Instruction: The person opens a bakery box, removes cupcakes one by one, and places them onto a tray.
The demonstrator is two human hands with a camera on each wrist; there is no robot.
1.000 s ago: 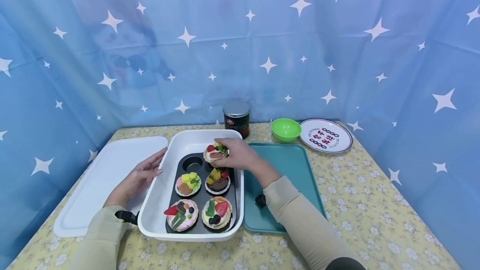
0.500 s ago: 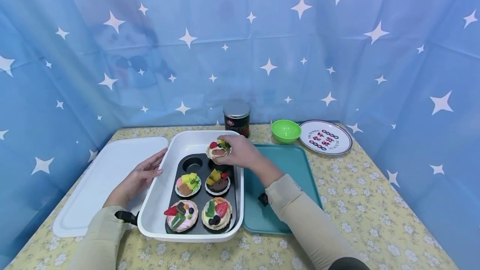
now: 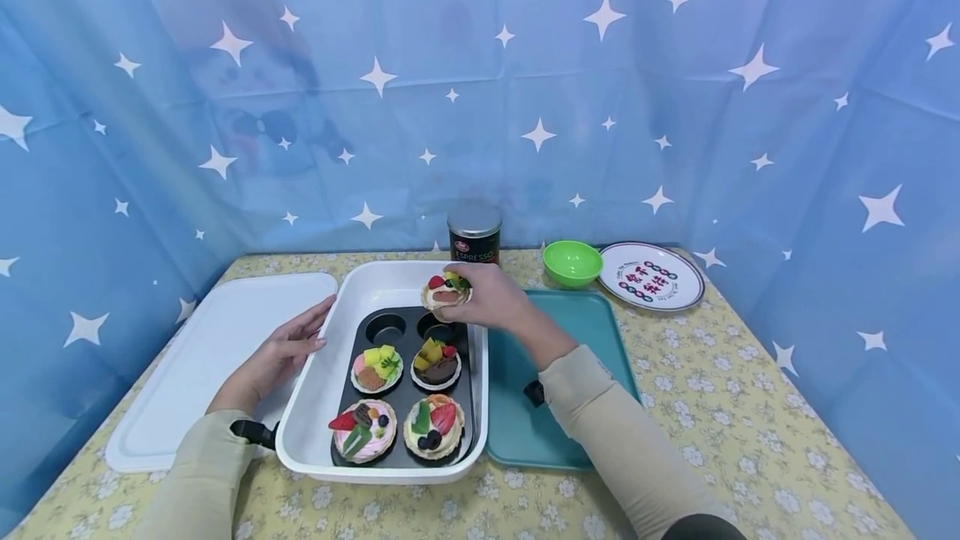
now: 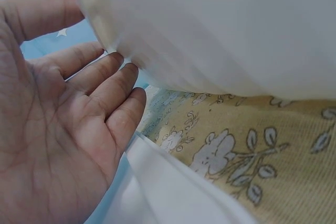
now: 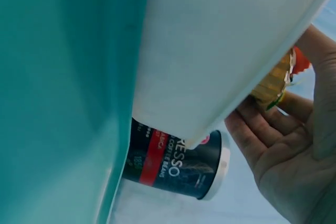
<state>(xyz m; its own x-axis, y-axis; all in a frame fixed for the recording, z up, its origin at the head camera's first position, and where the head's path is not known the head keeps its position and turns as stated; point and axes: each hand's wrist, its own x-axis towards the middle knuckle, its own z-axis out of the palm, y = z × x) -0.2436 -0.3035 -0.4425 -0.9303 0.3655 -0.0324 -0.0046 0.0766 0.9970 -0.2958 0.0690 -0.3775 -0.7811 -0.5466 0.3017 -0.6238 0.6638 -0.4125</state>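
Note:
A fruit tart (image 3: 446, 293) topped with a red berry and green leaves is pinched in my right hand (image 3: 491, 298). It hovers above the far right cup of a dark muffin tin (image 3: 408, 415). That tin lies inside a deep white tub (image 3: 318, 444). In its middle and near rows sit several tarts: one with yellow cubes (image 3: 377, 368), a chocolate one (image 3: 435, 362), a pink one (image 3: 363, 432) and a cream one (image 3: 433, 427). My left hand (image 3: 277, 357) is along the tub's left wall, fingers extended, their tips right at it in the left wrist view.
A white tray (image 3: 225, 332) lies left of the tub, a teal tray (image 3: 562, 332) on its right. At the back stand an espresso tin (image 3: 474, 244), a green bowl (image 3: 573, 263) and a patterned white plate (image 3: 690, 277). A flowered cloth (image 3: 720, 407) covers the table.
My right hand has raised the fruit tart off the far right cup and shifted it slightly right, uncovering that cup. The left hand has stayed in place.

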